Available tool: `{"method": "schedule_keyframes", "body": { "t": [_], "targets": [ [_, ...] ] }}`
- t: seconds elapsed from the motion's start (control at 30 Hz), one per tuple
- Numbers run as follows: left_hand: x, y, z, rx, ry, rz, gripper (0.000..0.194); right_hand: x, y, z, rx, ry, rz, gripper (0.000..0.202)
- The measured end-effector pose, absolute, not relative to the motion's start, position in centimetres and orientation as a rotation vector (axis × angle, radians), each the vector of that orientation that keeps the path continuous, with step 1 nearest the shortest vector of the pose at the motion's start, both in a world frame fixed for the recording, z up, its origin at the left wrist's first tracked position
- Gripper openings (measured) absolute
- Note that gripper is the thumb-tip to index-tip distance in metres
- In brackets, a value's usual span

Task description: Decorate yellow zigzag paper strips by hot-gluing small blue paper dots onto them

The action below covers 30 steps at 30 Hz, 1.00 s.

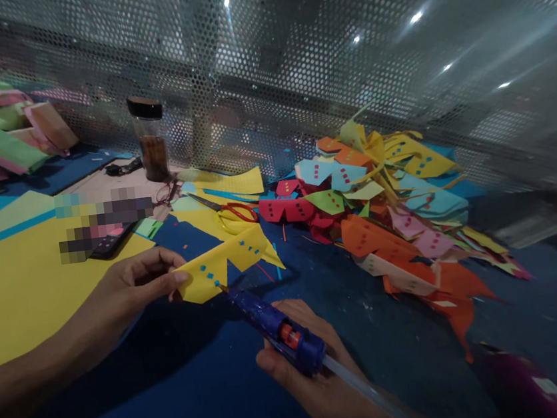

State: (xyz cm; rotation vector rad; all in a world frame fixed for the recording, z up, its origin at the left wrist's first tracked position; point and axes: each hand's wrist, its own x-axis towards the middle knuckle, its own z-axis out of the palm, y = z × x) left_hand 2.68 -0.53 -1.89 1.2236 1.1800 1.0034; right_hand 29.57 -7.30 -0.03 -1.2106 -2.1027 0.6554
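Step in hand is looking like gluing on the yellow paper piece (199,285). Left hand (136,282) is pinching its left end, thumb and fingers together on the paper. Right hand (320,358) is gripping the blue glue gun (258,315), fingers closing around the body, with a clear glue stick (369,390) poking out the back (trigger is hiding from this angle, so can't tell if it's being squeezed). Nozzle (224,288) is pointing at the lower edge of the near flap, beside the end of a row of blue squares (210,276); touching or just short, can't tell. No glue is showing.

Next move is probably calling for a steady left pinch and a small dab at that edge, keeping the tip off the squares; thin paper is likely giving way under pressure.

Piece is hanging tilted above the blue tabletop (179,395), nearer than the scissors (239,212). It's showing two angular flaps, a V-shaped notch between them, squares running across each, and a pointed tail at the right. Similar multicoloured cutouts (377,238) are lying heaped to the right.
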Motion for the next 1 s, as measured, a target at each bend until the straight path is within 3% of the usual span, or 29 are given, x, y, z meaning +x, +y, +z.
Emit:
{"method": "schedule_keyframes", "body": {
  "t": [1.0],
  "targets": [
    [2.74, -0.80, -1.78, 1.300, 1.209, 0.973, 0.020, 29.48, -7.29, 0.26, -1.173, -2.178, 0.622, 0.048]
  ]
}}
